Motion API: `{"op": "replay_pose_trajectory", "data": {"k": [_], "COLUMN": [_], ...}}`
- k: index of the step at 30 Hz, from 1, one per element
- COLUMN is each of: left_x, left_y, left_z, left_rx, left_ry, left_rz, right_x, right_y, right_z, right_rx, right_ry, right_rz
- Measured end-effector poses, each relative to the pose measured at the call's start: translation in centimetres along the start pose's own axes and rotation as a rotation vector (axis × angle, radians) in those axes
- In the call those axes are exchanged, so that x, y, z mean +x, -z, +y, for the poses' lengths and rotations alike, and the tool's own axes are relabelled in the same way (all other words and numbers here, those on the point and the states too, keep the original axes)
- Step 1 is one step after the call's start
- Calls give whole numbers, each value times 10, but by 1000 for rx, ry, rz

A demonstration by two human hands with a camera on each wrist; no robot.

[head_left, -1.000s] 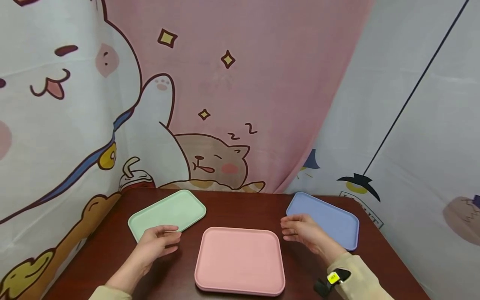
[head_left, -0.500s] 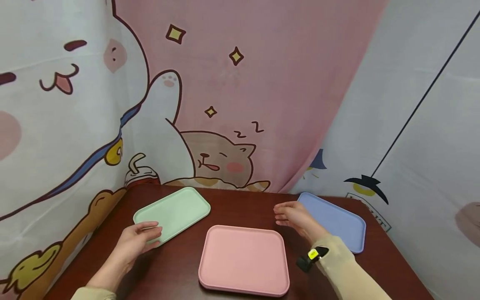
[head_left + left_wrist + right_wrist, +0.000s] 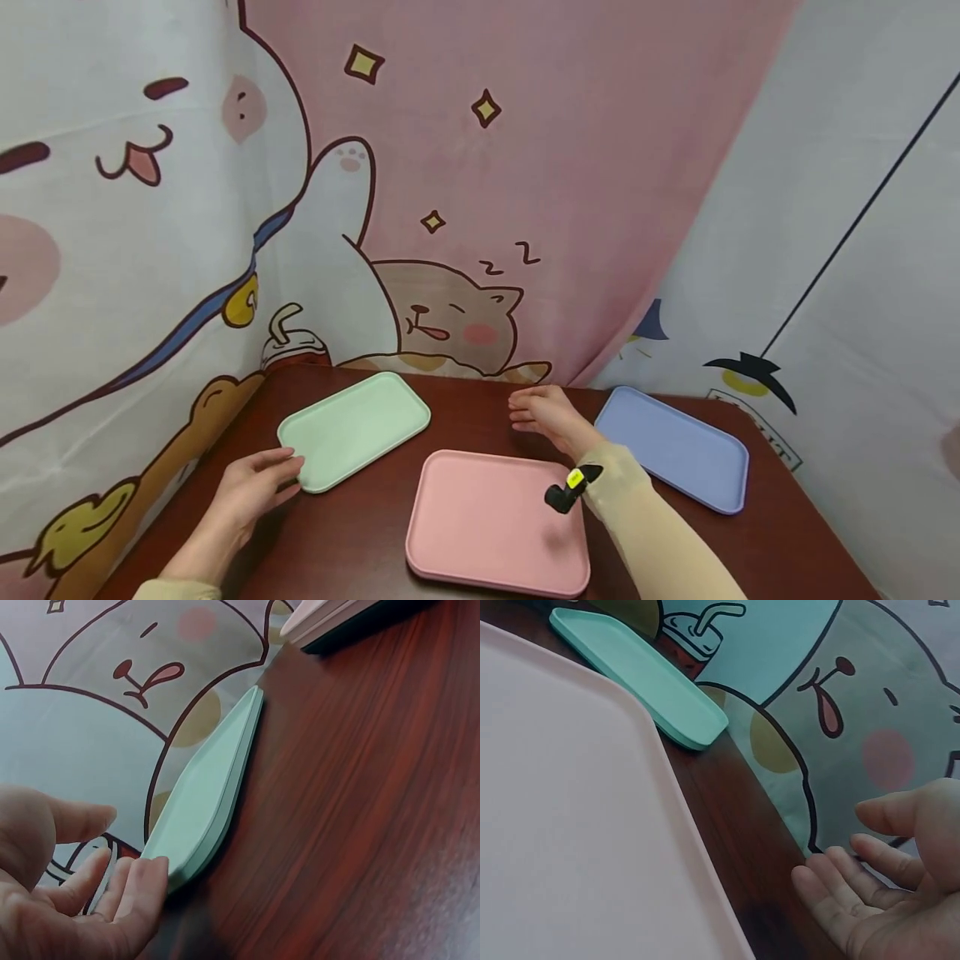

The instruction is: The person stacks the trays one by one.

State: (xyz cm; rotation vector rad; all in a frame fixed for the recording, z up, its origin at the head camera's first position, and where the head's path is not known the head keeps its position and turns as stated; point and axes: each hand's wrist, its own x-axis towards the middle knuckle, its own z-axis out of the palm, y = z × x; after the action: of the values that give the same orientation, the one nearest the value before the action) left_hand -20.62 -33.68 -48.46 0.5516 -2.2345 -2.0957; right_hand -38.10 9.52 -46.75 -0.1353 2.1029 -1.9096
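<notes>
At the near left end of the green tray (image 3: 356,429), my left hand (image 3: 251,487) has its fingertips right at the rim, thumb and fingers apart. In the left wrist view the fingers (image 3: 142,885) overlap the end of the green tray (image 3: 202,787). My right hand (image 3: 551,417) hovers behind the pink tray (image 3: 487,525), fingers relaxed and holding nothing. The right wrist view shows that hand (image 3: 885,885) palm up beside the edge of the pink tray (image 3: 570,810). A small black device with a yellow label (image 3: 573,483) sits on the right wrist.
A blue tray (image 3: 678,450) lies at the right, beyond the right forearm. All trays rest on a dark red-brown table (image 3: 337,542). A cartoon-printed cloth (image 3: 585,167) hangs behind and around the table.
My right hand has moved left, away from the blue tray to behind the pink one. My left hand has shifted left to the near end of the green tray. The head view has turned slightly.
</notes>
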Motion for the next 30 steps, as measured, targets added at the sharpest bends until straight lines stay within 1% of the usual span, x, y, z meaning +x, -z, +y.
{"op": "replay_pose_trajectory", "data": {"k": [5, 9, 14, 20, 25, 30], "left_x": [3, 4, 6, 9, 13, 14], "left_y": [5, 8, 9, 9, 10, 10], "left_z": [0, -1, -1, 0, 1, 1], "left_rx": [20, 4, -21, -31, -30, -45], "left_ry": [13, 28, 46, 59, 77, 80], "left_rz": [14, 25, 3, -17, -30, -32], "right_x": [15, 26, 36, 43, 49, 54], "right_y": [-15, -33, -59, -85, -101, -112], "right_z": [-2, 1, 3, 7, 9, 9], "right_rx": [10, 31, 39, 46, 69, 73], "right_ry": [-19, -36, -32, -42, -51, -55], "right_rz": [-29, -65, -121, -156, -180, -200]}}
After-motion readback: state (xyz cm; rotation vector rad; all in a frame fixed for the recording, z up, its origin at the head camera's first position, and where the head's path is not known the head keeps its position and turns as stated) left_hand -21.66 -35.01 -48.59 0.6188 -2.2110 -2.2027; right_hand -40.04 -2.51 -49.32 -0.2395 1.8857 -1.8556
